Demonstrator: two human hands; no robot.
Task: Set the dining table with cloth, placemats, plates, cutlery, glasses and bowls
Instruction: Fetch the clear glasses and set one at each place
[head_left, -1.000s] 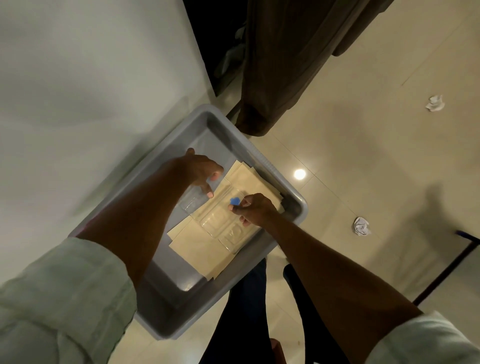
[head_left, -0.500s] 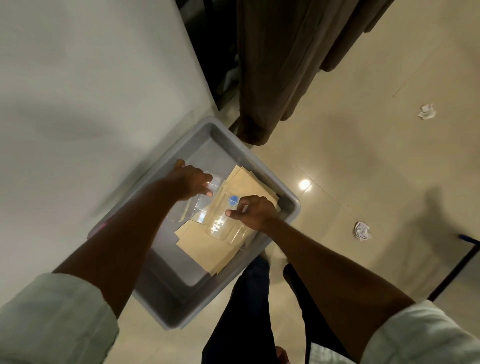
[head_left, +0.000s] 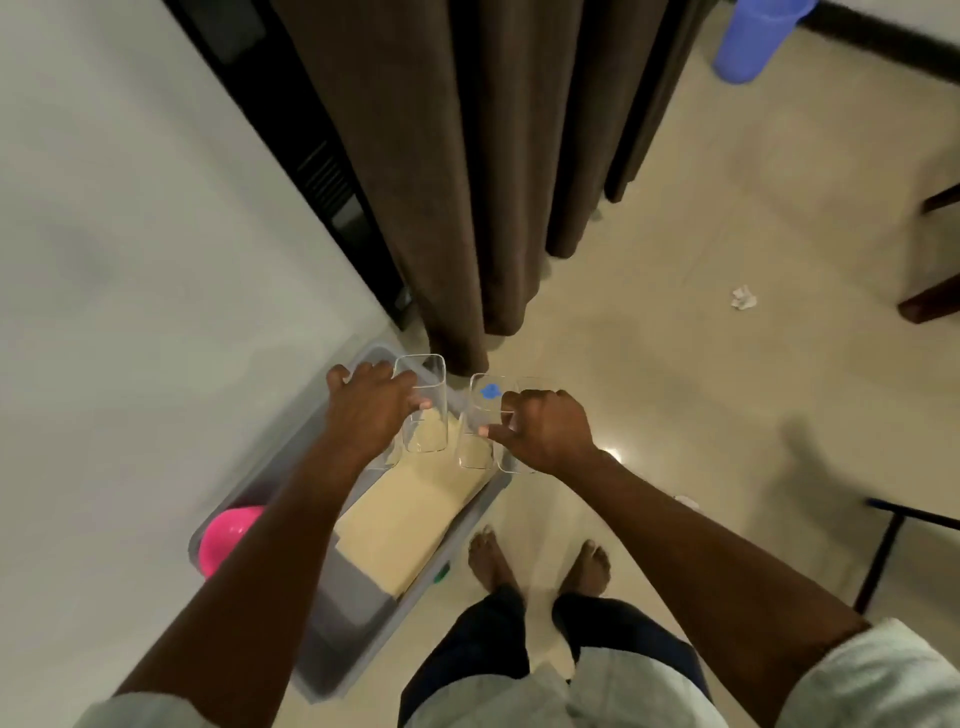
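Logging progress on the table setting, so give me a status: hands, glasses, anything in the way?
Left hand grips one clear glass. Right hand grips two glasses. All held above grey bin; placemats inside. Nothing blocking.

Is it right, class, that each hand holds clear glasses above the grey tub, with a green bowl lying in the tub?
Not quite. The head view shows the bowl in the grey tub is pink. The left hand and right hand do hold clear glasses above it.
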